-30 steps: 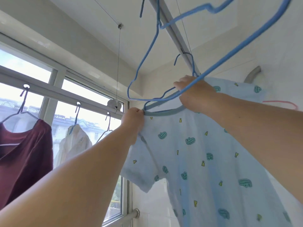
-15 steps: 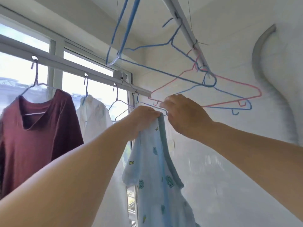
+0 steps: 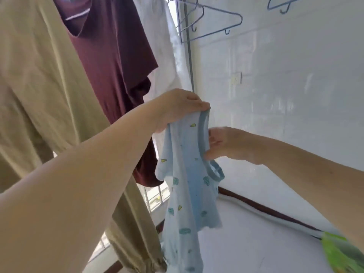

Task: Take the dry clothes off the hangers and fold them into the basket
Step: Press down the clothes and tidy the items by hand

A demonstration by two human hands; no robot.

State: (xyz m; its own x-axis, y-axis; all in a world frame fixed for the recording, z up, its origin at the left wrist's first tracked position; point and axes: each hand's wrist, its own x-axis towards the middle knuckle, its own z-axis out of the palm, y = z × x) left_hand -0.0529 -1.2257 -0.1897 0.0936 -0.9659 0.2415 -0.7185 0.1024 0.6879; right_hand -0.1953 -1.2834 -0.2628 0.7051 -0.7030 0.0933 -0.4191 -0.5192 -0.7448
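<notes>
White wall fills 1–4 o'clock. Beige garment hangs across 8–11 o'clock, maroon shirt just right of it at 11–12, white garment behind that. Light blue patterned shirt hangs centre to 6 o'clock, off any hanger. Left hand pinches its top edge at the shoulder; right hand grips the blue collar band, thumb under it. Empty blue hangers at 12–1 o'clock. Green item at 5 o'clock, blurred.
</notes>
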